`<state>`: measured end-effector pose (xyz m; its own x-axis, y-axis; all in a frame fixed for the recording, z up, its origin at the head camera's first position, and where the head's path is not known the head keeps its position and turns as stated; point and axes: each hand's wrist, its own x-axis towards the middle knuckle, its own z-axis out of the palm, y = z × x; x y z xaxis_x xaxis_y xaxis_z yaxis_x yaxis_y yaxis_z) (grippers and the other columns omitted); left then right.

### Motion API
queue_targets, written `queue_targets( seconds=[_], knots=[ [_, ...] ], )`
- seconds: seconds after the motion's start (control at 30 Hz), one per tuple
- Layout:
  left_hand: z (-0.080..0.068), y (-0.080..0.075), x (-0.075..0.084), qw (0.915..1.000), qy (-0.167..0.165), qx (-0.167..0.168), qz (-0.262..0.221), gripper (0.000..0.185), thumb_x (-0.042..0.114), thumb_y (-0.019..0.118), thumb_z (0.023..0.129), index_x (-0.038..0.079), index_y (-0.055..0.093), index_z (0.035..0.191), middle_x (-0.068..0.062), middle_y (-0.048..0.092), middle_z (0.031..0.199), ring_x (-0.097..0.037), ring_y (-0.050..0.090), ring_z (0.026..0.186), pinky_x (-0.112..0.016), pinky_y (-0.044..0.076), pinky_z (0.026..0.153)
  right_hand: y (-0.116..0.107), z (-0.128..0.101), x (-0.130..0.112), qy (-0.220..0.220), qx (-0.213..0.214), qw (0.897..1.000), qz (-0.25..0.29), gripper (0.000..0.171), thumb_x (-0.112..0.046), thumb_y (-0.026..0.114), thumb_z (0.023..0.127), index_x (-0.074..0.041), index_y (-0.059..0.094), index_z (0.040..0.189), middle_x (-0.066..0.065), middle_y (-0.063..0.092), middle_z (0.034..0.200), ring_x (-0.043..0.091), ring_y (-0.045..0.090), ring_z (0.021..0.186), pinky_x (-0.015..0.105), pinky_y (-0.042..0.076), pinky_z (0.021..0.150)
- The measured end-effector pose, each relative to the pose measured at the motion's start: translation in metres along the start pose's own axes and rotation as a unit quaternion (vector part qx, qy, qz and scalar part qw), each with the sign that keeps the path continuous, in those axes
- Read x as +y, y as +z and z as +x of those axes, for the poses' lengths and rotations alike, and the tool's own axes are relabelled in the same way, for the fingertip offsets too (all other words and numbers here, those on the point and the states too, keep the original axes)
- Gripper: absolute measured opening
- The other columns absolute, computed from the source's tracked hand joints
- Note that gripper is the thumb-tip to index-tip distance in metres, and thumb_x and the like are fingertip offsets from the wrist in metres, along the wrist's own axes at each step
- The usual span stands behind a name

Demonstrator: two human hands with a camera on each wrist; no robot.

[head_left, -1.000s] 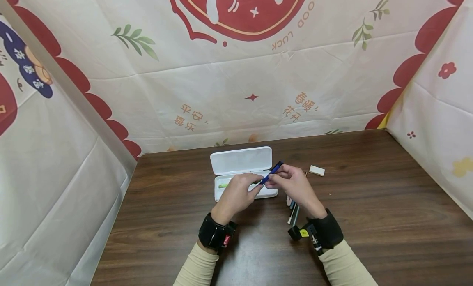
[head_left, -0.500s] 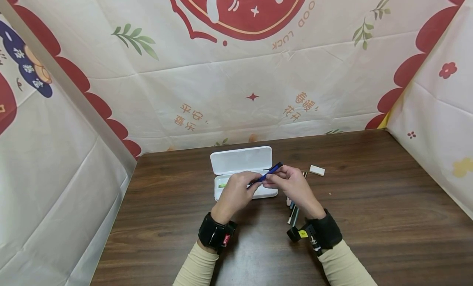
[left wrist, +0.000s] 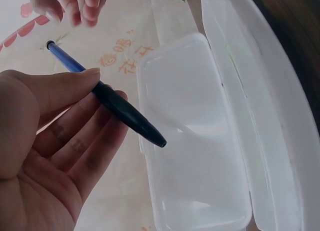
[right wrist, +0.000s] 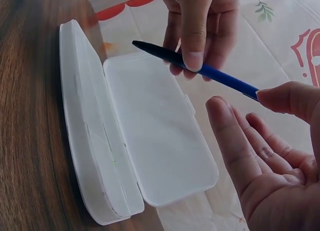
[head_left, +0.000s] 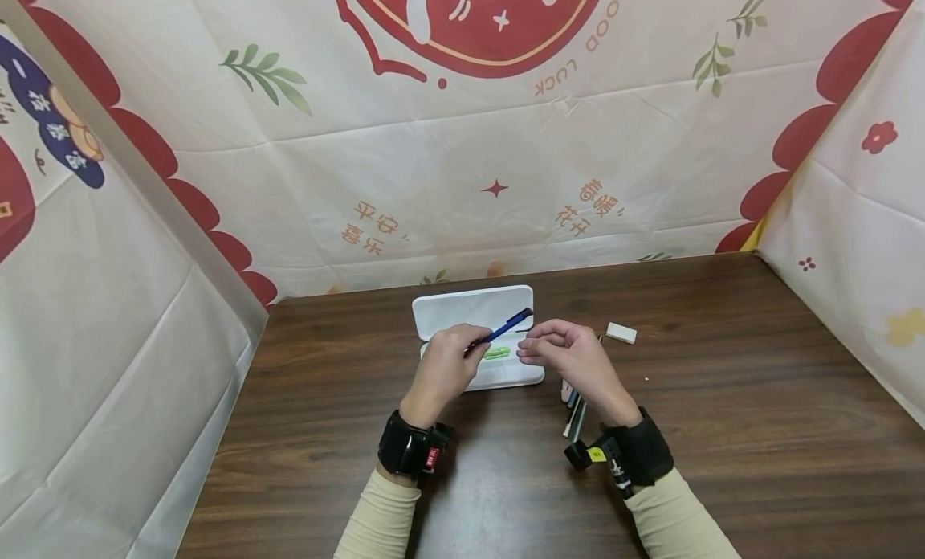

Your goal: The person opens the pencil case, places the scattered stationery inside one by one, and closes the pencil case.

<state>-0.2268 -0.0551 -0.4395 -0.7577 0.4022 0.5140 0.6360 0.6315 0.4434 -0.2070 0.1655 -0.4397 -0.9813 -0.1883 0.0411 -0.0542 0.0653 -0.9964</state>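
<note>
Open pencil case, green item inside

We count: one blue pen. One white case, lid open. One green item inside case. One white eraser on worktop. Few pens lying by right wrist; exact number unclear. Two hands.

My right hand has let go of the blue pen and drawn a little away, so my left hand alone now pinches it above the open case.
</note>
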Motion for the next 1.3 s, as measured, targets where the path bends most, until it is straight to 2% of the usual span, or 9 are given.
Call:
queue_targets(
  seconds=[0.3, 0.53, 0.83, 1.3],
  knots=[
    [-0.001, 0.003, -0.011, 0.9995, -0.022, 0.003, 0.023, 0.013, 0.007, 0.072, 0.09, 0.008, 0.076, 0.102, -0.005, 0.075, 0.096, -0.015, 0.071, 0.088, -0.03, 0.057, 0.078, -0.002, 0.0, -0.001, 0.0, -0.003, 1.0, -0.003, 0.028, -0.012, 0.061, 0.098, 0.01, 0.059, 0.115, 0.026, 0.07, 0.111, 0.022, 0.073, 0.092, 0.047, 0.054, 0.087],
    [-0.002, 0.004, -0.019, 0.9989, -0.036, 0.007, 0.03, 0.013, 0.007, 0.074, 0.088, 0.008, 0.077, 0.101, -0.004, 0.075, 0.096, -0.015, 0.071, 0.088, -0.031, 0.057, 0.077, -0.005, 0.0, -0.001, 0.0, 0.005, 1.0, -0.015, 0.025, -0.013, 0.062, 0.098, 0.007, 0.061, 0.113, 0.023, 0.071, 0.108, 0.022, 0.073, 0.091, 0.049, 0.054, 0.087],
    [-0.003, 0.005, -0.025, 0.9976, -0.059, 0.0, 0.036, 0.014, 0.008, 0.074, 0.088, 0.009, 0.077, 0.102, -0.004, 0.075, 0.099, -0.016, 0.071, 0.091, -0.033, 0.057, 0.079, -0.005, 0.0, -0.003, -0.002, 0.008, 1.0, -0.009, 0.024, -0.011, 0.062, 0.097, 0.007, 0.061, 0.112, 0.024, 0.071, 0.107, 0.021, 0.074, 0.089, 0.038, 0.058, 0.081],
    [-0.004, 0.011, -0.03, 0.9947, -0.082, -0.016, 0.06, 0.014, 0.007, 0.074, 0.088, 0.009, 0.077, 0.102, -0.004, 0.076, 0.098, -0.017, 0.071, 0.091, -0.034, 0.056, 0.079, -0.005, -0.001, -0.004, -0.004, 0.006, 1.0, -0.002, 0.025, -0.009, 0.062, 0.097, 0.01, 0.06, 0.112, 0.025, 0.071, 0.106, 0.021, 0.074, 0.09, 0.045, 0.055, 0.084]
  ],
)
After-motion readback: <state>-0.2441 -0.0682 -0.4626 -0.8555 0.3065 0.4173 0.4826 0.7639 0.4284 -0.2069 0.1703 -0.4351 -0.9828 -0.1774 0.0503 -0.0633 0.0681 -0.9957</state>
